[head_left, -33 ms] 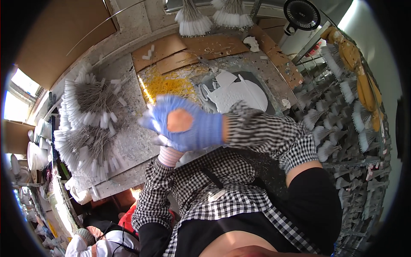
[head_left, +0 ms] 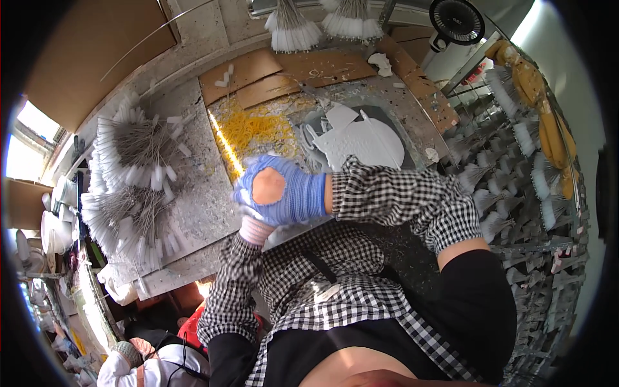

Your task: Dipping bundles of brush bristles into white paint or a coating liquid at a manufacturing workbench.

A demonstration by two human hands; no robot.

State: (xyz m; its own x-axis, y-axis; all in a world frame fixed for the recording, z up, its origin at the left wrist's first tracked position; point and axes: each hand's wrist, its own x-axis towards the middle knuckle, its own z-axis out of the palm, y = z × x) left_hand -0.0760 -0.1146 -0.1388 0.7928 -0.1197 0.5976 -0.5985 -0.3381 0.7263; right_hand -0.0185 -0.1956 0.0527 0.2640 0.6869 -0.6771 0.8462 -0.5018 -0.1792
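My right hand [head_left: 280,187], in a blue knit glove with a hole over its back, is above the near edge of the workbench. Its fingers curl down, and whatever they close on is hidden. Just below it is my left hand [head_left: 256,227], in a pale glove with a pinkish cuff; its fingers are out of sight behind the right hand. The two hands overlap. Beyond them lies a loose heap of yellow rubber bands [head_left: 258,129]. Left of the hands are bundles of white-tipped thin wire stems [head_left: 138,151].
A white, paste-like sheet [head_left: 364,145] lies on a dark board behind my right forearm. Cardboard pieces [head_left: 322,66] line the bench's back. Racks of grey-white bundles [head_left: 496,177] and yellow gloves [head_left: 551,138] are at the right. A black fan [head_left: 456,20] stands at back right. Another person [head_left: 161,364] is at lower left.
My right hand has shifted slightly toward the right and nearer, and its fingers look more curled and less blurred. My left hand stays beneath it.
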